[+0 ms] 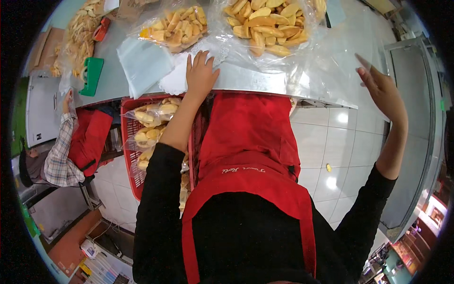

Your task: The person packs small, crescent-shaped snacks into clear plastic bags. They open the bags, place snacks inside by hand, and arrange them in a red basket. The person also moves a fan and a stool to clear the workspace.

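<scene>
My left hand [201, 72] rests with spread fingers on white lace-edged paper doilies [176, 80] at the table's near edge. Beside it, a stack of clear plastic bags [142, 64] lies on the metal tabletop. At the right, my right hand [382, 88] is raised, with a thin translucent piece at its fingertips; whether it grips this is unclear. A large open plastic bag of sliced bread pieces [269, 26] lies beyond my hands. Left of it, a smaller clear bag of bread pieces [179, 28] lies behind the doilies.
A green tape dispenser [93, 77] and a red one [102, 29] stand left, near a long bag of bread pieces [79, 35]. A red plastic crate [129, 142] holds several filled bags. A co-worker [62, 152] is at far left. A metal-framed door panel [408, 142] stands right.
</scene>
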The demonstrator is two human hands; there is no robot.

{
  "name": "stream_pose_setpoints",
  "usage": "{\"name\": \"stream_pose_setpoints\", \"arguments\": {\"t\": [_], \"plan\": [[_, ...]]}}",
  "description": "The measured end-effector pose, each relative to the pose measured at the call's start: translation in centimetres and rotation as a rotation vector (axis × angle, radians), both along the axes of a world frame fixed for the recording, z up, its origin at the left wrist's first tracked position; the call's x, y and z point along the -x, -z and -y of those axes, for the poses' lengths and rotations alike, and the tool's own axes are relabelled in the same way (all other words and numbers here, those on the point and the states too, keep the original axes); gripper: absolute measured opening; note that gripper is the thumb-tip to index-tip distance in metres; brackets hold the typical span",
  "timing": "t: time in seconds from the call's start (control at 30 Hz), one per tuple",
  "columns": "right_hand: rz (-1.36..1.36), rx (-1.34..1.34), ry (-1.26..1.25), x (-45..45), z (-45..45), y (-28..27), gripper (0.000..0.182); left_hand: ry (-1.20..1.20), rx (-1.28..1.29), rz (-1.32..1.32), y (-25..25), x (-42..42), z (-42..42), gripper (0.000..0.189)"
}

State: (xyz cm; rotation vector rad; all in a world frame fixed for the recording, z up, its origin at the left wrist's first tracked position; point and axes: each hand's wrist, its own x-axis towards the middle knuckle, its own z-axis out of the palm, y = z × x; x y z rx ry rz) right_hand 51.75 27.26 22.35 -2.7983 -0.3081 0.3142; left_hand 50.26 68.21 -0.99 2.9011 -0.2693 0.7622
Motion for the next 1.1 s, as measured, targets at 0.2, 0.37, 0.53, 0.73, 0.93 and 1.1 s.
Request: {"name": "stream_pose_setpoints", "arguments": {"t": [0.2, 0.37, 0.53, 0.73, 0.93, 1.1], "plan": [[0.058, -0.181, 0.141, 2.0, 1.4, -2.8, 0.054, -0.071, 0.335, 0.006, -0.6, -1.1, -0.2, 0.016], [0.110, -0.164, 0.205, 1.9, 1.6, -1.6, 0.051, -0.211, 1.507, -0.112, -3.2, 2.2, -0.7, 0.018], [0.274, -0.097, 0.174, 2.4, -0.4, -0.7, 0.045, -0.274, 1.038, -0.266, -1.2, 5.8, -4.4, 0.014], [0.324, -0.069, 0.200, 3.5, -1.8, 0.6, 0.044, -0.119, 0.185, -0.178, -1.6, 6.8, -4.7, 0.011], [0.571, -0.016, 0.191, 4.6, -1.8, 0.8, 0.041, -0.039, -0.059, -0.101, -0.4, 5.9, -4.9, 0.014], [0.830, -0.110, 0.193, 5.0, -0.9, 0.5, 0.031, -0.082, 0.041, 0.026, -1.0, 5.7, -4.9, 0.010]]}}
